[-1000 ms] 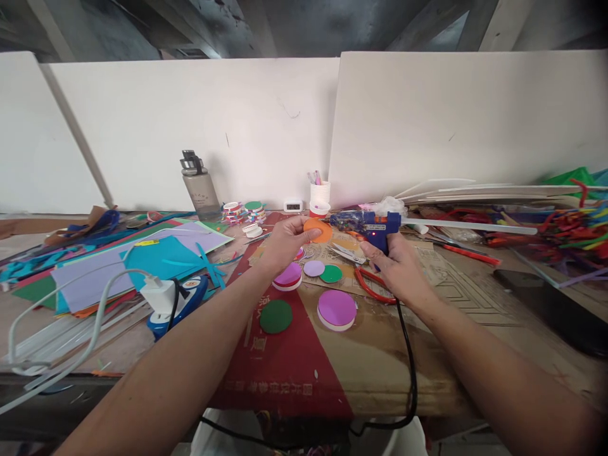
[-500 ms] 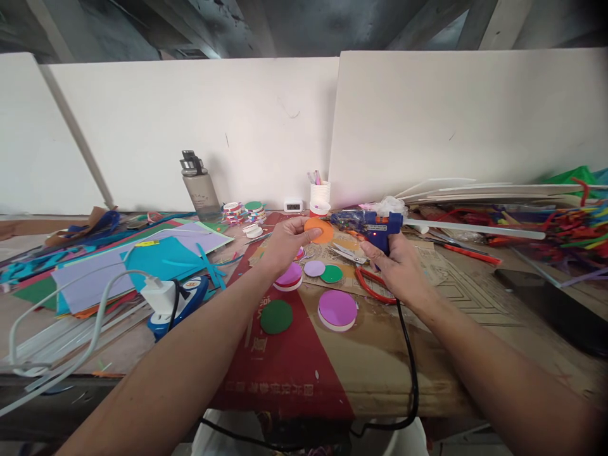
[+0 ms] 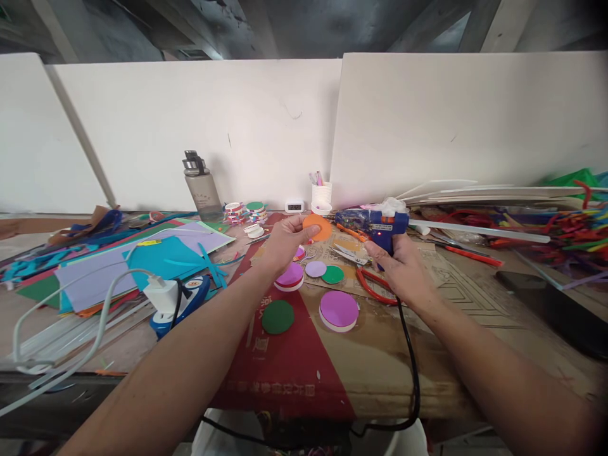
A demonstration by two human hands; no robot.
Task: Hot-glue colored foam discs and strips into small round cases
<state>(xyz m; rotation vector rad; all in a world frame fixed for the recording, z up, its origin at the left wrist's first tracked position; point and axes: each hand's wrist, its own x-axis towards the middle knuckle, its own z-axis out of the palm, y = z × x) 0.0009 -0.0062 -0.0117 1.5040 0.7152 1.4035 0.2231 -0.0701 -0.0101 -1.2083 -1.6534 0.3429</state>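
Two bare forearms reach out over the counter. Nearest of all, a black cord runs from under the right grip back over the counter's front edge. Between the wrists, short of both grips, lie a dark green disc and a larger purple disc on a white base, apart from each other. Red-handled scissors lie just left of the right grip.

The right grip is clenched around the handle of a blue glue gun, whose nozzle points left and whose body shows a red light. The left grip pinches an orange disc between thumb and fingers, raised off the counter just at the gun's nozzle; whether the two touch cannot be told. Below the left grip sit a pink disc stack, a small lilac disc and a small green disc.

Well left of the left grip are a white charger and coloured paper sheets. Beyond both grips stand a water bottle, a white cup and a small clock. Far right of the right grip lies a heap of pipe cleaners.
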